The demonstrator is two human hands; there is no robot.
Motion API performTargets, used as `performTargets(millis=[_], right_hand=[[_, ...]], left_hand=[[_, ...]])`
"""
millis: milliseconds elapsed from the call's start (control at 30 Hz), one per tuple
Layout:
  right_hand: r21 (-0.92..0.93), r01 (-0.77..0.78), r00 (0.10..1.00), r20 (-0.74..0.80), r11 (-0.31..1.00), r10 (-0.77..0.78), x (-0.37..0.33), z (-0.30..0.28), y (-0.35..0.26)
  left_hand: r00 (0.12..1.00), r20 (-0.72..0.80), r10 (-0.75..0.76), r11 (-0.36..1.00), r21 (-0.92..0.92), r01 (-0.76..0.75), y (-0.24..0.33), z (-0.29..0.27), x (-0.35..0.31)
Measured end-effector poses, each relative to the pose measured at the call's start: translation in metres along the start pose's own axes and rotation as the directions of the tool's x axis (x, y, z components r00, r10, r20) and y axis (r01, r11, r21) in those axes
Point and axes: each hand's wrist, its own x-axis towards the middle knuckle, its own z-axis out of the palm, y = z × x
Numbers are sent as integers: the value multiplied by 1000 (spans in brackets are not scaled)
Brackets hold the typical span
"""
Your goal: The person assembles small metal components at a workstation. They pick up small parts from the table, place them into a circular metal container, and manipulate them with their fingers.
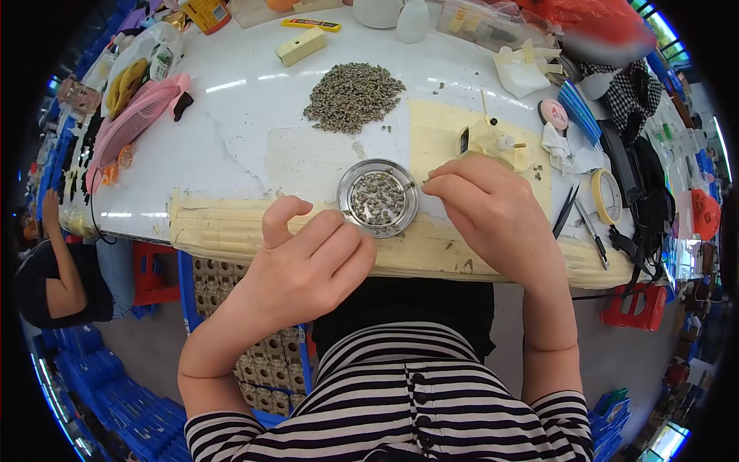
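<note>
A round, shallow metal dish (377, 164) stands near the table's front edge and holds several small metal parts (379, 194). At its lower left side, my left hand (312, 262) is curled, its fingertips hidden behind the knuckles beside the rim. To the right of the dish, my right hand (493, 212) has thumb and forefinger pinched together; whatever is between them is too small to make out. Beyond the dish lies a large heap of small grey-metal parts (352, 96), with a few loose ones beside it.
Yellow tape covers the table's front edge (223, 223). At right are tweezers (566, 209), a pen-like tool (591, 235), a tape roll (606, 196) and a small taped device (493, 142). A pink mesh item (142, 123) lies left. Another person's arm (61, 258) shows far left.
</note>
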Motion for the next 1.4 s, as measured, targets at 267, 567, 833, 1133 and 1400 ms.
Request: performTargets(millis=[267, 567, 833, 1133, 1400], right_hand=[[81, 10, 994, -109, 997, -1, 4, 2, -5], [-216, -9, 997, 73, 976, 25, -22, 14, 0], [-230, 58, 998, 20, 972, -55, -27, 18, 9], [-141, 113, 994, 13, 983, -113, -30, 20, 12], [-183, 76, 997, 19, 980, -74, -43, 6, 8]], left_hand=[[997, -72, 2, 999, -32, -4, 9, 6, 0], [989, -111, 96, 982, -152, -113, 26, 14, 13], [971, -142, 192, 944, -245, -222, 44, 35, 35], [974, -148, 174, 949, -240, -206, 50, 47, 47], [988, -78, 136, 956, -250, -152, 49, 46, 53]])
